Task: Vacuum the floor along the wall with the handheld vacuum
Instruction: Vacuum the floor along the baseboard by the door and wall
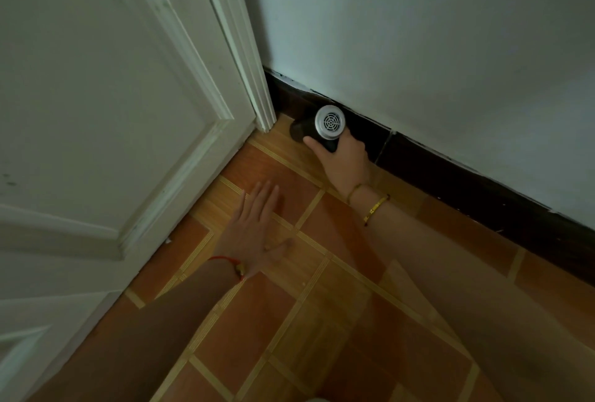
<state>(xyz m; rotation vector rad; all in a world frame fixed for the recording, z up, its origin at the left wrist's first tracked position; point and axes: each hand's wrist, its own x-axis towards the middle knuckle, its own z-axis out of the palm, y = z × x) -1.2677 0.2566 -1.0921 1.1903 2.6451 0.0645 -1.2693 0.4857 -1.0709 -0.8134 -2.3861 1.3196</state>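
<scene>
The handheld vacuum [317,128] is a small black body with a round silver grille facing up. It sits low in the corner where the dark baseboard [450,182] meets the door frame, its front end on the floor [322,289] and pointing left. My right hand [343,158] is wrapped around its handle, with two gold bangles on the wrist. My left hand [256,231] hovers flat over the tiles with fingers spread, holding nothing; a red cord is on its wrist.
A white panelled door [106,118] stands on the left, its frame [254,79] reaching the floor just left of the vacuum. The pale wall [434,47] runs off to the right above the baseboard. Orange-brown tiles cover the floor.
</scene>
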